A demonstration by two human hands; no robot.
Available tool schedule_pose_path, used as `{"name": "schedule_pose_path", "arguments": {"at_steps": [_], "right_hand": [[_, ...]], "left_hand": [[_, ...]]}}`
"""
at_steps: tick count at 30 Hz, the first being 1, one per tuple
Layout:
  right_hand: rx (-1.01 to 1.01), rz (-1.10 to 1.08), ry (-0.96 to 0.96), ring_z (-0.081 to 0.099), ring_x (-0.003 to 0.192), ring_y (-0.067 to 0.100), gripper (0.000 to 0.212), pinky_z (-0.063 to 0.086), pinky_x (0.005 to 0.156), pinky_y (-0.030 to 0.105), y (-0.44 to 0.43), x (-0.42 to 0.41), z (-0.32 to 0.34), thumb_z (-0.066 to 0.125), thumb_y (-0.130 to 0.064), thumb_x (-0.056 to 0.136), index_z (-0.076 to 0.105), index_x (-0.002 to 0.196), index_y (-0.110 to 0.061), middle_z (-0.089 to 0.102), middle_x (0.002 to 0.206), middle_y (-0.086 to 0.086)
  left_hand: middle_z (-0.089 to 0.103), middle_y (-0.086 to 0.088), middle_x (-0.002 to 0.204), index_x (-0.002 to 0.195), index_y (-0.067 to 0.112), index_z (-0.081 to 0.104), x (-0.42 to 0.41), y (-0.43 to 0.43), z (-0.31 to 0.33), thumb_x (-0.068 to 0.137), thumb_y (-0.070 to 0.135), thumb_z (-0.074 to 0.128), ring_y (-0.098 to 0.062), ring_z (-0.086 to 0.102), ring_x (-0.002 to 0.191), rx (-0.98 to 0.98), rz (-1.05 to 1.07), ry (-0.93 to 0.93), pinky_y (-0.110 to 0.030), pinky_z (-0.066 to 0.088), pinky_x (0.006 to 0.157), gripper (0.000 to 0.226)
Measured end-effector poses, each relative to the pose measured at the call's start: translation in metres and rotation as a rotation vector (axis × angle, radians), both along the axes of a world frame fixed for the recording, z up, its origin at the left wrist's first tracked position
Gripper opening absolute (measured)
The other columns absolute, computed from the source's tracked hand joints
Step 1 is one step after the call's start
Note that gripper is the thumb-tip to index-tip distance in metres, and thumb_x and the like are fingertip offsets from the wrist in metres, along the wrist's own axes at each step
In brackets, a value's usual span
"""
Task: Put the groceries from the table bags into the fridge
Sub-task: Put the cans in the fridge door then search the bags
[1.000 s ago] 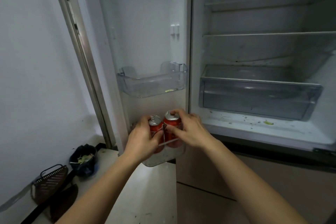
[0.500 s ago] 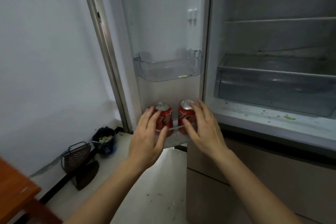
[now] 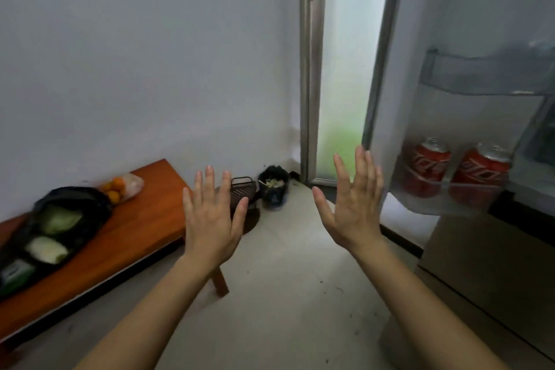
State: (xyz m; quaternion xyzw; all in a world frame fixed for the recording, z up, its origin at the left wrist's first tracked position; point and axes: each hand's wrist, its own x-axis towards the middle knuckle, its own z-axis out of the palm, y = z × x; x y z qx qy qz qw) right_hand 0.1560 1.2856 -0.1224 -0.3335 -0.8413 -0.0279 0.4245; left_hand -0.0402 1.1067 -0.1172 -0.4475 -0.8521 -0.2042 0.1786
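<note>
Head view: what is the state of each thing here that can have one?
left hand: open, fingers spread, holds nothing.
right hand: open, fingers spread, holds nothing.
fridge door: open.
left can: upright in lower door shelf.
right can: upright beside it.
black bag: open on the table, greens showing.
clear bag: lies on table, oranges inside.

Two red cans (image 3: 426, 168), white lettering, right of the right hand (image 3: 351, 210). Left of the left hand (image 3: 210, 219): reddish-brown table (image 3: 144, 219), black bag (image 3: 90, 204), pale-green cabbage (image 3: 58, 219).

2 red cans (image 3: 426, 166) upright, side by side in fridge door shelf (image 3: 468, 206), black bag (image 3: 78, 199) w/ cabbages (image 3: 58, 221) on table (image 3: 144, 221)
</note>
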Motion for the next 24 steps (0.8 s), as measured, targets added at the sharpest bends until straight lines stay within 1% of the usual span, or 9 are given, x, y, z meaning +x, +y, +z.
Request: {"name": "schedule_pose_path", "arguments": {"at_steps": [2,4,6,9,12,13,16,20,24], "right_hand": [[-0.025,0.048,-0.037,0.005,0.154,0.037,0.076,0.010,0.121,0.059,-0.029,-0.047,-0.004,0.048,-0.053,0.094,0.030,0.155,-0.012,0.010,0.165,0.022],[-0.039,0.095,-0.073,0.004,0.154,0.036,0.076,0.011,0.121,0.059,-0.065,-0.101,-0.008,0.046,-0.056,0.094,0.027,0.155,-0.014,0.010,0.165,0.021],[-0.064,0.156,-0.105,0.007,0.154,0.036,0.076,0.011,0.122,0.058,-0.109,-0.159,-0.011,0.045,-0.058,0.094,0.027,0.154,-0.015,0.013,0.164,0.021],[-0.071,0.278,-0.162,0.013,0.152,0.036,0.075,0.012,0.122,0.056,-0.178,-0.243,-0.016,0.045,-0.058,0.095,0.029,0.154,-0.015,0.018,0.162,0.020],[-0.081,0.381,-0.224,0.015,0.152,0.034,0.074,0.007,0.123,0.049,-0.238,-0.314,-0.024,0.040,-0.060,0.097,0.027,0.156,-0.017,0.019,0.163,0.017],[-0.086,0.416,-0.239,0.016,0.152,0.033,0.074,0.008,0.122,0.048,-0.253,-0.334,-0.027,0.039,-0.061,0.097,0.026,0.156,-0.018,0.019,0.163,0.016],[-0.102,0.513,-0.267,0.020,0.150,0.033,0.072,0.019,0.120,0.050,-0.290,-0.391,-0.041,0.042,-0.058,0.097,0.026,0.156,-0.018,0.021,0.162,0.017],[-0.144,0.615,-0.341,0.023,0.149,0.034,0.069,0.027,0.117,0.049,-0.323,-0.464,-0.066,0.041,-0.056,0.099,0.026,0.156,-0.018,0.023,0.162,0.017],[-0.206,0.724,-0.360,0.033,0.145,0.034,0.065,0.041,0.108,0.048,-0.345,-0.552,-0.084,0.043,-0.051,0.100,0.031,0.153,-0.015,0.031,0.158,0.017]], "left_hand": [[0.022,-0.019,0.162,0.154,0.014,0.031,-0.038,-0.048,-0.003,0.100,0.056,0.024,-0.036,0.015,0.151,-0.002,0.069,-0.012,-0.062,0.019,0.118,0.069],[0.018,-0.016,0.164,0.155,0.015,0.029,-0.078,-0.101,-0.008,0.100,0.056,0.024,-0.033,0.011,0.152,0.017,0.122,-0.019,-0.059,0.014,0.119,0.069],[0.016,-0.015,0.165,0.156,0.015,0.027,-0.118,-0.158,-0.012,0.100,0.058,0.021,-0.032,0.010,0.153,0.027,0.170,-0.035,-0.059,0.013,0.119,0.071],[0.018,-0.015,0.164,0.155,0.014,0.030,-0.175,-0.241,-0.020,0.099,0.059,0.020,-0.033,0.014,0.152,0.014,0.274,-0.054,-0.059,0.014,0.120,0.073],[0.010,-0.011,0.166,0.158,0.019,0.022,-0.226,-0.308,-0.028,0.097,0.063,0.012,-0.027,0.004,0.154,-0.021,0.375,-0.120,-0.054,0.007,0.123,0.076],[0.006,-0.009,0.167,0.159,0.020,0.018,-0.242,-0.326,-0.032,0.096,0.064,0.009,-0.025,0.000,0.154,-0.033,0.405,-0.148,-0.053,0.005,0.123,0.077],[0.006,-0.009,0.167,0.159,0.021,0.017,-0.286,-0.374,-0.049,0.095,0.064,0.005,-0.025,0.001,0.154,-0.087,0.491,-0.187,-0.052,0.006,0.124,0.078],[0.011,-0.012,0.166,0.158,0.019,0.019,-0.338,-0.425,-0.077,0.094,0.065,0.003,-0.028,0.006,0.154,-0.142,0.604,-0.251,-0.054,0.011,0.123,0.080],[0.014,-0.011,0.166,0.158,0.020,0.019,-0.395,-0.458,-0.098,0.097,0.065,0.005,-0.029,0.009,0.153,-0.183,0.693,-0.276,-0.054,0.012,0.122,0.077]]}}
